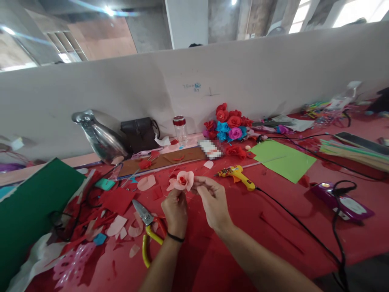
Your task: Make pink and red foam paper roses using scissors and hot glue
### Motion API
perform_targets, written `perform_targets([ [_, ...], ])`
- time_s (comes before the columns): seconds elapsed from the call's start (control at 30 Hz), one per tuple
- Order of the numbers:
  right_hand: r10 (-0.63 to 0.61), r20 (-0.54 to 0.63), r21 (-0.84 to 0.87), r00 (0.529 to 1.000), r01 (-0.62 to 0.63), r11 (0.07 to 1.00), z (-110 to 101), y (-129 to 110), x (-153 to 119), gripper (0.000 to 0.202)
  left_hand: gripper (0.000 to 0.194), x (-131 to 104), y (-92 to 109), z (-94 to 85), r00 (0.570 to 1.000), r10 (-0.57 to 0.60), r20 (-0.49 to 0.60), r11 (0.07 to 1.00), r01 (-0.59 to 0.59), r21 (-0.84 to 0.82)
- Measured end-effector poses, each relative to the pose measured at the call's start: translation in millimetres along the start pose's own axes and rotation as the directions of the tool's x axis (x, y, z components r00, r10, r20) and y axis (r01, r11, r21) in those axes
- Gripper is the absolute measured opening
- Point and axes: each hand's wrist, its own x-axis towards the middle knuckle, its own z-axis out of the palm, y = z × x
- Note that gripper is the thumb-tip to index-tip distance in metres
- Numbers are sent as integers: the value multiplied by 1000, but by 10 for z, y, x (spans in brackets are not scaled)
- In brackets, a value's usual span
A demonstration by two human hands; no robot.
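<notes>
My left hand (175, 207) is closed under a pink paper flower (186, 178) with a red centre, gripping it from below; the stem is hidden by the fingers. Thumb and fingers of my right hand (212, 200) pinch the flower's outer petal on its right side. Just left of my left wrist lie scissors (146, 217) with yellow and red handles. A yellow glue gun (240, 175) rests on the red table (231, 251), beyond my right hand, its black cord running to the lower right. Cut pink petals (146, 183) and red paper scraps are scattered left of my hands.
Red, blue and purple paper flowers (232, 121) are bunched by the white partition (258, 73). Nearby stand a lidded glass jar (181, 132), a black pouch (141, 136) and a metal flask (101, 138). Green paper (282, 160) and a purple power strip (340, 202) lie right; a dark green board (36, 215) is left.
</notes>
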Motion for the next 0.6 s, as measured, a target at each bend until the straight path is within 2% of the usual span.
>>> perform_targets([
  [0.17,-22,10,-50,1000,23,999,-13,27,8,15,23,-12,41,-15,990,136,-34,990,-135,37],
  [0.33,-3,-28,-72,1000,1,997,-8,-2,19,11,21,-25,80,-28,968,248,-37,968,-246,50],
  [0.6,-12,-4,-88,1000,12,996,-36,50,37,13,23,-33,66,-35,957,289,-32,956,-287,57],
])
